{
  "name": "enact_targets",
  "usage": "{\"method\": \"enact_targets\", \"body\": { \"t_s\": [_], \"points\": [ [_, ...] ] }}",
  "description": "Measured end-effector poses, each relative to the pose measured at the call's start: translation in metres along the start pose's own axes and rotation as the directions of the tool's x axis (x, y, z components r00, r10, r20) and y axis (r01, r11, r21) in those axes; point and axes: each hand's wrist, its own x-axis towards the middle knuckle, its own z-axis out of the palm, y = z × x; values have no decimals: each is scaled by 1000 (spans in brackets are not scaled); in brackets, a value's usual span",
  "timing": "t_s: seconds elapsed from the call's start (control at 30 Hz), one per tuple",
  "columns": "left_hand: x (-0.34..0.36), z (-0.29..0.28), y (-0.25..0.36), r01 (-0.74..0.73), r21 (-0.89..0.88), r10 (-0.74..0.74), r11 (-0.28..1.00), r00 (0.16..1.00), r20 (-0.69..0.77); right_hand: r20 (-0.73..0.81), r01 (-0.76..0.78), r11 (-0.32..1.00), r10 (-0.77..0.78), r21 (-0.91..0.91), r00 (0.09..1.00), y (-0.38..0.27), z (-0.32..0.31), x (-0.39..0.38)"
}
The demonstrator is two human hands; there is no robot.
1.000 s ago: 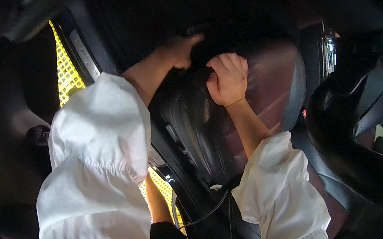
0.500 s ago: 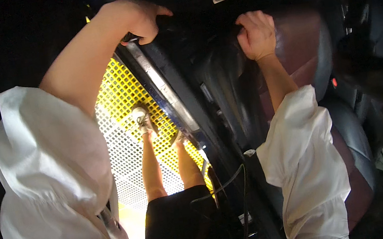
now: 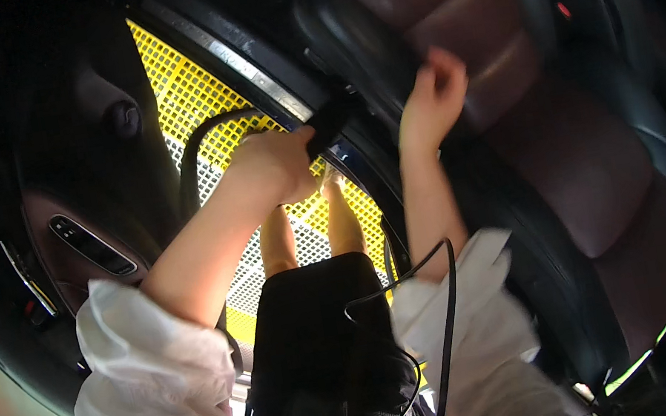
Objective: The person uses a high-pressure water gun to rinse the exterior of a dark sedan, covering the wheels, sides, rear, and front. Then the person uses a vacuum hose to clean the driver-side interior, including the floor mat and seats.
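My left hand (image 3: 279, 163) is closed around a black hose nozzle (image 3: 332, 122), which points right across the metal door sill (image 3: 247, 67). A black hose (image 3: 189, 156) loops out to the left behind that hand and hangs down past the wrist. My right hand (image 3: 433, 100) is raised over the front edge of the dark red and black car seat (image 3: 456, 26). Its fingers are loosely curled, somewhat blurred, with a hollow between thumb and fingers and nothing visible in them. The nozzle's tip is lost in the dark near the seat base.
At left stands the open car door (image 3: 135, 263) with a switch panel (image 3: 93, 244). A yellow and white grid floor (image 3: 189, 83) lies below, under my legs. A thin black cable (image 3: 450, 311) hangs in front of my right forearm. Another seat section (image 3: 577, 171) extends at right.
The view has shifted, showing more of the door and seat. My left hand now holds the nozzle lower, over the sill. My right hand has come off the dark surface by the seat.
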Motion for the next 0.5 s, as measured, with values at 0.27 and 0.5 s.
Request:
{"method": "enact_targets", "body": {
  "t_s": [0.27,0.5],
  "points": [
    [88,36,46,-39,187,9,982,988,157,216,-550,832,526,71,823,-38,-112,-201],
    [83,5,24,-22,127,-8,992,973,232,344,-711,697,648,92,680,-33,-148,-198]
  ]
}}
